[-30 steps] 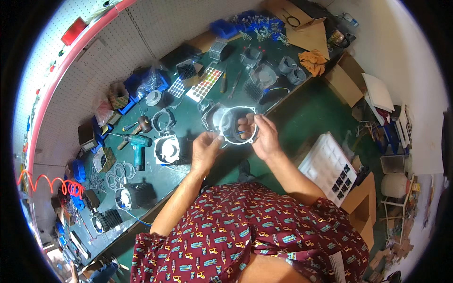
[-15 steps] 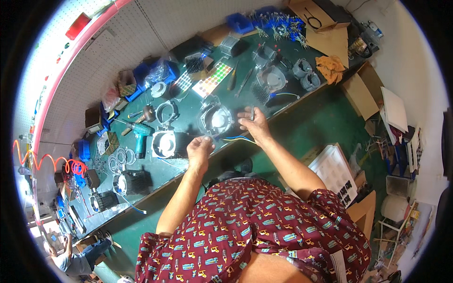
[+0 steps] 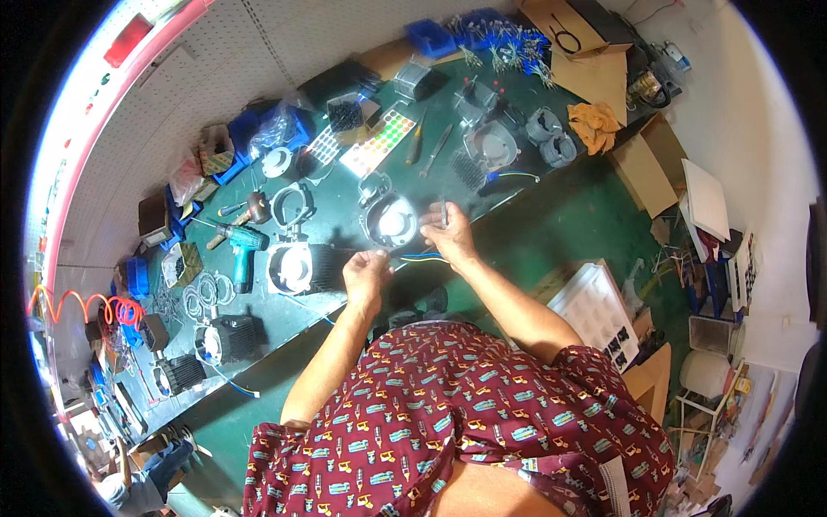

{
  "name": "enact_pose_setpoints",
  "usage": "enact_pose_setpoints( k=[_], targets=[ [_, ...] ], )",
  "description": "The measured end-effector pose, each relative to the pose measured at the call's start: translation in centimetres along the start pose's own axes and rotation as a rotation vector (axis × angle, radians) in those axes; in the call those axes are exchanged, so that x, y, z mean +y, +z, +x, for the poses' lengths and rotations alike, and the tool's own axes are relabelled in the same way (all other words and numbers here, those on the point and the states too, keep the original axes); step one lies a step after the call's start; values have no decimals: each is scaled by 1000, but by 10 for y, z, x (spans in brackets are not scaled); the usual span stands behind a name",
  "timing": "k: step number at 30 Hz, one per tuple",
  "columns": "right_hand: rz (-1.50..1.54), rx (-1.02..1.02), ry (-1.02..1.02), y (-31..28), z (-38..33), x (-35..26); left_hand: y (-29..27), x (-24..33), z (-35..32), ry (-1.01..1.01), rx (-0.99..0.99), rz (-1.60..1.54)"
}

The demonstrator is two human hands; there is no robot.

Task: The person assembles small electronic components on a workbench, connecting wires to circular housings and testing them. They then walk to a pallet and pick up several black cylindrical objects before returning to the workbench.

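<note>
A round grey metal lamp housing (image 3: 369, 226) with a bright white disc (image 3: 395, 221) in its middle lies near the bench's front edge. My left hand (image 3: 367, 281) is closed in a pinch by the housing's near left side; what lies between its fingertips is too small to make out. At the right rim is my right hand (image 3: 450, 238), its fingers bent and a thin metal tool (image 3: 444, 214) sticking up from them. Blue and yellow wires (image 3: 424, 257) run below the housing between both hands.
Similar finned housings (image 3: 231, 338) stand to the left, near a teal power drill (image 3: 245, 246). Farther back are a sheet of coloured stickers (image 3: 379, 145), a yellow-handled screwdriver (image 3: 416, 144) and blue bins (image 3: 431, 39). An orange cloth (image 3: 593, 127) lies right; another person (image 3: 142, 482) is at lower left.
The whole view has shifted slightly. My right hand has come a little closer to the housing with the thin tool; my left hand keeps its pinch.
</note>
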State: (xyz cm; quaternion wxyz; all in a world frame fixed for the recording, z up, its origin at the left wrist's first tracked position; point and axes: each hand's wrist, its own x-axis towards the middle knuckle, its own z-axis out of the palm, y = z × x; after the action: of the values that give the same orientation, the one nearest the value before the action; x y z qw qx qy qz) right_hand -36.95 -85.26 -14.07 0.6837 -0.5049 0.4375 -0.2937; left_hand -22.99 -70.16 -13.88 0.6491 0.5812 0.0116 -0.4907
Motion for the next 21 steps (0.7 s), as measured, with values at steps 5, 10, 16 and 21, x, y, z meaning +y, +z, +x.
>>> enact_pose_setpoints(
  k=[5, 10, 16, 21],
  targets=[
    [-47, 19, -1, 1, 1, 1, -4, -3, 7, 30, -9, 73],
    [-55, 34, -2, 3, 2, 2, -7, -7, 10, 72, 13, 179],
    [-88, 35, 10, 5, 3, -1, -8, -3, 9, 38, 8, 159],
    [-40, 44, 3, 4, 5, 5, -14, -5, 15, 31, -33, 168]
  ],
)
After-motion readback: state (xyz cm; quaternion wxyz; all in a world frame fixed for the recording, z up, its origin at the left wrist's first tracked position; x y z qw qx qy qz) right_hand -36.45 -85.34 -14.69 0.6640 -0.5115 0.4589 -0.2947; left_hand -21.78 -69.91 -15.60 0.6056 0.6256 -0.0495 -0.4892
